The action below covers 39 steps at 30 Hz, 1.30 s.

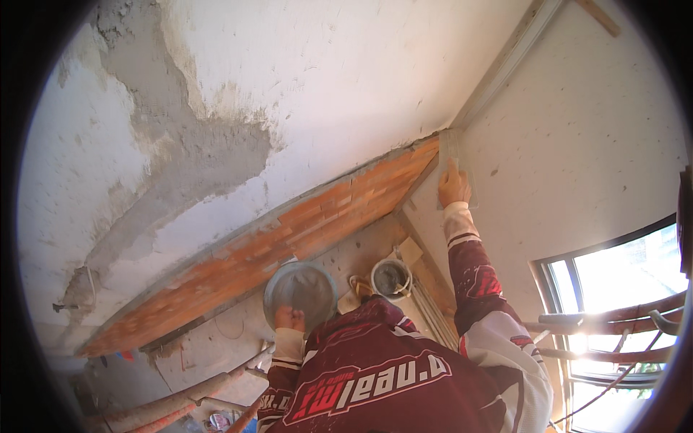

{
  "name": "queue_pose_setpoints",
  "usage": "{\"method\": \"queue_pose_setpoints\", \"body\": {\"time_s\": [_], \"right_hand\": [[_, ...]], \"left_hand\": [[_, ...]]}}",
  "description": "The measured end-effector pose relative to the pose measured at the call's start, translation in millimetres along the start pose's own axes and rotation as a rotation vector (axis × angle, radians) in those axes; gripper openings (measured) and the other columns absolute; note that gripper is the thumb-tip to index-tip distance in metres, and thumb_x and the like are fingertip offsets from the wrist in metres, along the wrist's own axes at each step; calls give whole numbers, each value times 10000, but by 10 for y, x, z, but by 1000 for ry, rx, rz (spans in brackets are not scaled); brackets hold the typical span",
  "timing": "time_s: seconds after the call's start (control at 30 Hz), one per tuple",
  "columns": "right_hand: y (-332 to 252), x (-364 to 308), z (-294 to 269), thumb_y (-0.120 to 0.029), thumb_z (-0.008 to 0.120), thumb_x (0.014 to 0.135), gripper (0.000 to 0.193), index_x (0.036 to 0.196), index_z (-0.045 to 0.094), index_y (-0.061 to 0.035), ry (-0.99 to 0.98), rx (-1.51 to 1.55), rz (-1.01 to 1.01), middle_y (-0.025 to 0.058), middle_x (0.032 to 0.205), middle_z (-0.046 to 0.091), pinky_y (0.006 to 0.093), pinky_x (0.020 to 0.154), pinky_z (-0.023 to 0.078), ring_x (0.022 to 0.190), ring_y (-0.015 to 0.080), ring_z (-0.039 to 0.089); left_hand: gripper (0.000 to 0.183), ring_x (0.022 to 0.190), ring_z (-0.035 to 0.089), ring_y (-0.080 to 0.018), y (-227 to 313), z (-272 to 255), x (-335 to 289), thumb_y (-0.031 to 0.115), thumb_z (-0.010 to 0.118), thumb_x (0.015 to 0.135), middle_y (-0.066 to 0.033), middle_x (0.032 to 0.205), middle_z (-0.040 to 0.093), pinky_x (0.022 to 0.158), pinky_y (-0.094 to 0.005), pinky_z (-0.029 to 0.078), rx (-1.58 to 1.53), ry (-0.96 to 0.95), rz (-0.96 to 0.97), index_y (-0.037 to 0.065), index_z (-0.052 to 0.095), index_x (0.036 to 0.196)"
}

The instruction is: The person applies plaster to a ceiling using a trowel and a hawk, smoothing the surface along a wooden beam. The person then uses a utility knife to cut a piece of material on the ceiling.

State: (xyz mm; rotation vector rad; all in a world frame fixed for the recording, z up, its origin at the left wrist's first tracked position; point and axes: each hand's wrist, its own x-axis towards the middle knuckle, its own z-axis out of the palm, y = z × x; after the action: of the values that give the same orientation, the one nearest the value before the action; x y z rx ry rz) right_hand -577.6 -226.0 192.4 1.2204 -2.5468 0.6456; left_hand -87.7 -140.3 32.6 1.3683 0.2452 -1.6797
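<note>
My right arm stretches up to the corner where the two walls meet. My right hand (453, 186) is closed round a plastering trowel (449, 144), its flat blade against the right wall beside the end of the bare brick. Lower down, my left hand (290, 318) has its fingers curled in, and whatever they hold, if anything, is hidden. Behind that hand, below me, stands a round basin (268, 294) with grey mortar (307, 287) in it. The hand overlaps the basin in the picture; I cannot tell whether they touch.
A bucket (374, 280) with grey mix stands right of the basin. Exposed orange brick (310, 225) runs under the white plastered wall (346, 72) with its grey patch (209, 155). Scaffold poles (209, 390) cross at lower left and more poles (613, 353) before the bright window (628, 270).
</note>
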Motion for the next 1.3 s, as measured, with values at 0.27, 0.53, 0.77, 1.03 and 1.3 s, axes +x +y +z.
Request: {"method": "queue_pose_setpoints", "body": {"time_s": [0.27,0.53,0.77,1.03,1.3], "right_hand": [[-100,171,108,-168,457,813,429,1234,415,-236,-155,-161,12,199,976,521,474,698,468,808,390,573],[-127,119,213,-211,440,818,415,1232,436,-218,-161,-16,-14,207,963,536,475,704,463,800,399,566],[-80,-83,385,-217,439,816,397,1209,473,-174,-67,-19,-225,216,978,558,464,706,462,808,381,568],[-648,-640,39,-146,484,782,378,1156,538,-140,-116,169,-223,178,949,589,430,713,451,829,333,564],[-449,-395,-18,-165,472,786,374,1153,541,-156,41,143,-118,164,889,597,428,711,450,806,337,564]], "left_hand": [[93,580,382,-156,86,-18,-8,70,502,700,-20,671,370,625,-340,398,-25,31,12,104,416,700],[90,571,391,-179,101,-68,54,49,492,695,-32,661,371,587,-355,416,-66,28,3,91,421,731],[97,591,449,-199,-29,-220,363,40,488,724,-40,691,413,577,-372,421,39,-37,110,89,453,801],[35,542,427,-186,42,111,64,43,487,737,-53,651,416,557,-357,413,-42,-32,69,74,471,742],[53,551,421,-166,32,43,196,38,498,721,-31,638,411,586,-332,437,-46,-9,-37,81,466,725]]}}
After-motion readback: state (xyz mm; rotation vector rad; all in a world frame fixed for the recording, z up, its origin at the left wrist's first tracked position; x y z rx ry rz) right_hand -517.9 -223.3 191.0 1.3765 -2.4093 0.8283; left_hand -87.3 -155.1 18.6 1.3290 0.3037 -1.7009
